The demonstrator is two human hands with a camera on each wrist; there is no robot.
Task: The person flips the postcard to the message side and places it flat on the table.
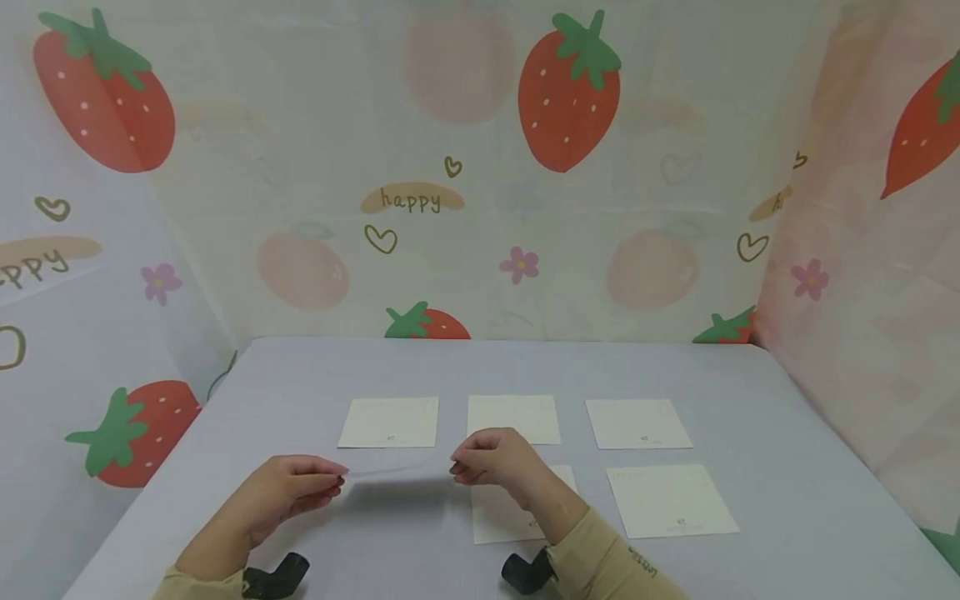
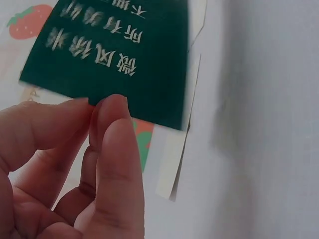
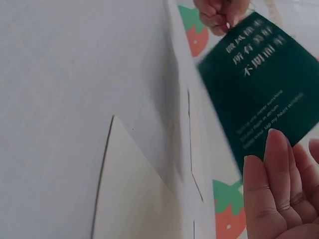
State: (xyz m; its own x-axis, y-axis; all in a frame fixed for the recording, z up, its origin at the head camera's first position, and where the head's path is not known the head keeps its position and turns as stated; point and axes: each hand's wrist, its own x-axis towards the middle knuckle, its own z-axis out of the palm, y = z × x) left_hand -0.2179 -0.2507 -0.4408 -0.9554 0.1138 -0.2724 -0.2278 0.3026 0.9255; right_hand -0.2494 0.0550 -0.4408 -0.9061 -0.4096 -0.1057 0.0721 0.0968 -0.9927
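A card (image 1: pixel 393 471) is held level above the table between both hands, almost edge-on in the head view. Its underside shows dark green with white Chinese lettering in the left wrist view (image 2: pixel 154 94), and smaller English lines also appear in the right wrist view. My left hand (image 1: pixel 288 492) pinches one end between thumb and fingers. At the opposite end, my right hand (image 1: pixel 498 467) grips the edge with its fingertips. Beyond the right hand lies a cream card (image 1: pixel 513 417), and beneath that forearm another cream card (image 1: pixel 498 512) is partly hidden.
More cream cards lie flat in rows: one at back left (image 1: pixel 388 423), one at back right (image 1: pixel 637 423), one at front right (image 1: pixel 672 500). The white table (image 1: pixel 787 450) meets strawberry-printed curtains (image 1: pixel 450 275) behind and beside it. Black curved pieces (image 1: pixel 279 575) sit at both cuffs.
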